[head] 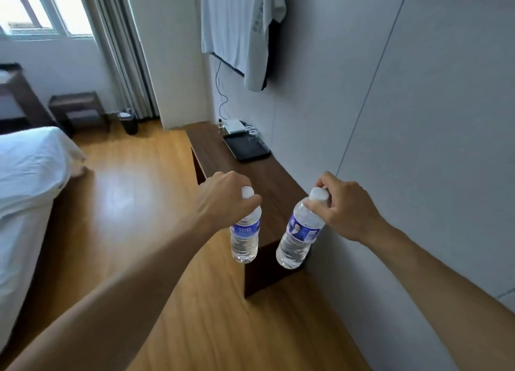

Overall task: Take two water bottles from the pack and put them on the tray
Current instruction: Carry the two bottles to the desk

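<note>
My left hand [223,200] grips a clear water bottle [245,236] by its white cap; the bottle has a blue label and hangs in the air over the near end of the wooden shelf [250,172]. My right hand [345,206] holds a second water bottle [299,234] by its cap, tilted a little, close to the wall. A black tray [246,147] lies farther along the shelf, beyond both bottles. The pack is not in view.
Glasses [252,130] and a white box [234,125] stand behind the tray. A white shirt [239,27] hangs over a wall screen above. A bed [28,181] is at the left, a black bin [129,122] and luggage rack [78,111] far off, wooden floor [133,203] between.
</note>
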Motion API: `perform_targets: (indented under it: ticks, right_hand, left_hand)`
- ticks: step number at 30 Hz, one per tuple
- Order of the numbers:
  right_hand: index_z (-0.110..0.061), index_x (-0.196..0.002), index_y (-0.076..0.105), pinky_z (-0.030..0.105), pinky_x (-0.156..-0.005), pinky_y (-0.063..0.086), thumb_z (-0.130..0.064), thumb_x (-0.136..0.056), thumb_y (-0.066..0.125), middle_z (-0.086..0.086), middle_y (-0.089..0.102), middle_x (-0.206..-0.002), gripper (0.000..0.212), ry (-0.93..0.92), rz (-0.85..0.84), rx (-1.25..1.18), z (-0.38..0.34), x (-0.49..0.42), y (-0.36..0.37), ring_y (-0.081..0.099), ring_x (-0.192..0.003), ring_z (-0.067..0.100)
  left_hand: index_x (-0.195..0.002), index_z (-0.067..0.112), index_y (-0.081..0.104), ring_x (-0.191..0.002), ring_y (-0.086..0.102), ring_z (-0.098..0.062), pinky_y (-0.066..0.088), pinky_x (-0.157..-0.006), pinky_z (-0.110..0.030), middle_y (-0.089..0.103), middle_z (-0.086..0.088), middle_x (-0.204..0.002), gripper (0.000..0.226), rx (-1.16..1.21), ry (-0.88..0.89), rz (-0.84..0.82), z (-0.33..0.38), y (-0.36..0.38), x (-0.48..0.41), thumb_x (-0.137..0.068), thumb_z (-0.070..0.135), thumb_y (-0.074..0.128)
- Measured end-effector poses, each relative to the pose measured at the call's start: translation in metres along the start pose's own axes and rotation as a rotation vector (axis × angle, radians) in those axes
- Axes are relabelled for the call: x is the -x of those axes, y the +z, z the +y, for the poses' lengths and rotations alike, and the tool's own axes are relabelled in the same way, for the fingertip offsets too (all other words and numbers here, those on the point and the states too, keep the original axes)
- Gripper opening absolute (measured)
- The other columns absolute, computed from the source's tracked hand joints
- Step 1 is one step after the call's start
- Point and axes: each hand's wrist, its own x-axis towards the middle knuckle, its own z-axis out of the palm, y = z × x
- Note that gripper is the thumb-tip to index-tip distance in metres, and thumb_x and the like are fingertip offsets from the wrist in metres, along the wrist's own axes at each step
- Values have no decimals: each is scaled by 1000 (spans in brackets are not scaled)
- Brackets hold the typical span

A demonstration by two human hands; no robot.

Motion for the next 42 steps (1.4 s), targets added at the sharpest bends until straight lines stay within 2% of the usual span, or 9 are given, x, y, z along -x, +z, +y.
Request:
perform_targets:
  ticks: [4,11,14,16,20,25,30,34,42]
  right_hand:
    - [-32,-92,46,15,-50,29,-51,-86,63,-15,52,-68,26,-116,-47,95,-43,-57,41,48,-53,3]
    - [-34,-94,51,16,-55,44,-55,-84,61,-15,60,-77,25,-160,-134,-50,-88,-164,128,60,-63,7]
    - [-32,-94,56,15,-55,46,-54,-84,63,-14,61,-76,25,-167,-152,-149,-98,-215,169,63,-66,8]
    - [-31,-94,57,18,-56,51,-53,-84,63,-13,63,-77,25,-176,-171,-210,-104,-251,194,65,-69,9]
    - [-31,-95,56,24,-60,57,-54,-83,62,-14,64,-79,27,-195,-207,-267,-120,-323,233,65,-70,8]
    - [-30,-98,56,32,-63,60,-52,-84,64,-12,64,-82,28,-203,-242,-263,-140,-412,277,65,-72,10]
    - [-27,-99,58,34,-61,61,-46,-85,67,-9,66,-84,26,-152,-246,-259,-161,-491,317,67,-75,13]
    - [-26,-98,58,35,-61,61,-41,-85,68,-7,65,-83,23,-92,-217,-229,-181,-550,351,66,-74,14]
    - [-30,-95,54,31,-54,60,-37,-87,69,-5,66,-82,19,211,-141,-293,-205,-625,392,67,-75,9]
  left_hand:
    - [-70,19,74,-60,65,-14,59,-58,-36,71,0,-66,35,-25,-93,34,-60,-18,-19,-74,49,57]
    - [-74,23,75,-61,65,-11,54,-55,-27,72,5,-68,30,-40,-221,24,-169,-23,-66,-75,48,58]
    - [-76,25,75,-60,63,-10,45,-51,-22,73,8,-71,28,-77,-252,3,-219,-20,-96,-74,46,57]
    - [-81,27,76,-63,65,-9,47,-53,-22,74,10,-74,28,-96,-267,1,-251,-19,-120,-73,45,57]
    - [-88,30,78,-63,63,-8,38,-50,-19,75,11,-77,25,-106,-297,-4,-303,-29,-176,-76,44,60]
    - [-86,30,77,-68,66,-16,52,-59,-29,75,5,-75,29,-78,-333,25,-368,-38,-249,-73,47,58]
    - [-87,29,78,-69,65,-16,50,-59,-28,75,5,-78,24,-31,-326,26,-444,-37,-315,-75,42,62]
    - [-89,28,78,-70,67,-16,56,-64,-34,76,5,-81,30,10,-256,-5,-505,-37,-371,-75,45,57]
    - [-98,29,73,-76,68,-23,56,-67,-37,74,1,-84,25,-2,-62,-134,-599,-41,-478,-84,42,57]
